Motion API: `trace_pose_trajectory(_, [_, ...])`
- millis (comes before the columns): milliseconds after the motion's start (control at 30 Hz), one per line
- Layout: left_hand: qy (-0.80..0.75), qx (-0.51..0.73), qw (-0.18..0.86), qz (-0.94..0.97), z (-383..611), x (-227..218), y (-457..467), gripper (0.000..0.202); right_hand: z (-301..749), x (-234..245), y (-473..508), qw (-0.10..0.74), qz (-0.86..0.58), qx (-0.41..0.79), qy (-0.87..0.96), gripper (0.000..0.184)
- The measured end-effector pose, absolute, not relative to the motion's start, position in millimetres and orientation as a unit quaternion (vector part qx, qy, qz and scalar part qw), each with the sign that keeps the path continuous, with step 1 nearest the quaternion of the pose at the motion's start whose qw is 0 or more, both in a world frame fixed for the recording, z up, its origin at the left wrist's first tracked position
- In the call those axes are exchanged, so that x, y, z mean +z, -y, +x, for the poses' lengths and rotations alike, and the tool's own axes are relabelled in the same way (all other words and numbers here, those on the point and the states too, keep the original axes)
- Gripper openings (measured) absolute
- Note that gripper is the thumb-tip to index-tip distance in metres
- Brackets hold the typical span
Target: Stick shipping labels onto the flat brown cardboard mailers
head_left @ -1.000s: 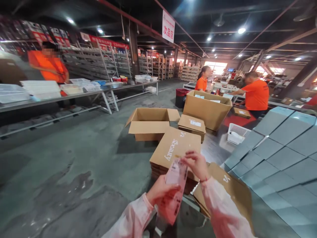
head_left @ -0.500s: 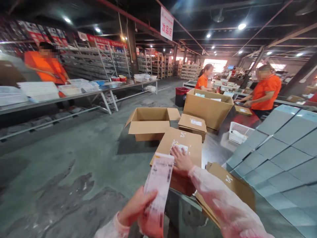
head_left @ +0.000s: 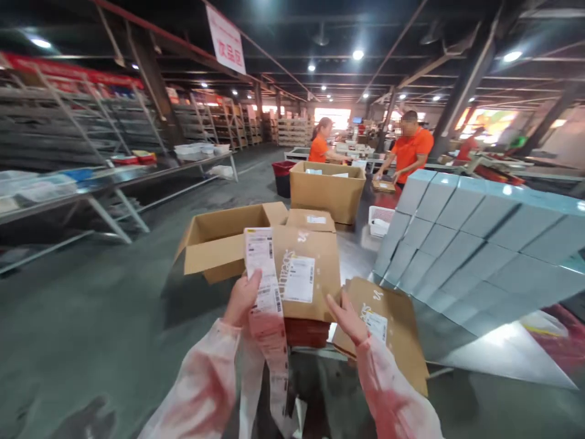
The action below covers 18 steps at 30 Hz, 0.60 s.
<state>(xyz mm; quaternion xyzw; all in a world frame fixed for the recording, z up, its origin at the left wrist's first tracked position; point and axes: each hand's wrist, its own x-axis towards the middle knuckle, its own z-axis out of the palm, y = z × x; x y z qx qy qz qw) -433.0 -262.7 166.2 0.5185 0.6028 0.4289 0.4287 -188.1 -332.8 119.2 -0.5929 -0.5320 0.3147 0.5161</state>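
My left hand [head_left: 243,300] is closed around a long strip of printed shipping labels [head_left: 262,256], which hangs down in folds below it. Just right of the strip lies a stack of flat cardboard boxes [head_left: 325,256], the top one bearing a white label [head_left: 298,279]. My right hand [head_left: 351,318], fingers stretched out and apart, is at the near right corner of that stack; whether it touches the cardboard is unclear. Partly under my right wrist is a second pile of flat boxes [head_left: 404,329], also with a label on top.
An open carton [head_left: 214,253] stands at the left. Behind the stack are a smaller box pile [head_left: 299,218] and a large carton [head_left: 326,192]. Grey boxes [head_left: 457,225] form a wall on the right. Two people in orange [head_left: 414,149] work farther back.
My right hand has moved off the label on the top box, toward the stack's near right corner. My left hand still holds the label strip. The view has turned right.
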Motion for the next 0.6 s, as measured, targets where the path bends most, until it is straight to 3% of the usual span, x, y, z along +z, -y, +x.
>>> trace_pose_trajectory(167, [-0.409, 0.506, 0.652, 0.390, -410.3, 199.6, 333.6, 0.063, -86.1, 132.7, 398.6, 0.601, -0.645, 0.262, 0.392, 0.070])
trace_pose_trajectory(333, [-0.413, 0.471, 0.666, 0.405, -402.4, 185.2, 382.7, 0.064, -51.0, 144.9, 441.8, 0.444, -0.806, 0.166, 0.355, 0.073])
trace_pose_trajectory(400, [-0.397, 0.423, 0.677, 0.453, -396.1, 171.5, 394.6, 0.060, -96.4, 152.2, 442.8, 0.432, -0.740, 0.262, 0.444, 0.078])
trace_pose_trajectory(467, [-0.368, 0.353, 0.681, 0.525, -389.9, 161.6, 401.8, 0.053, -158.0, 156.0, 439.9, 0.449, -0.574, 0.431, 0.533, 0.079])
trace_pose_trajectory(533, [-0.352, 0.346, 0.666, 0.559, -387.1, 157.2, 403.1, 0.048, -213.2, 154.3, 437.6, 0.492, -0.497, 0.481, 0.528, 0.060])
trace_pose_trajectory(600, [-0.373, 0.414, 0.643, 0.525, -389.2, 156.0, 399.1, 0.048, -246.6, 149.3, 436.6, 0.497, -0.493, 0.485, 0.524, 0.047])
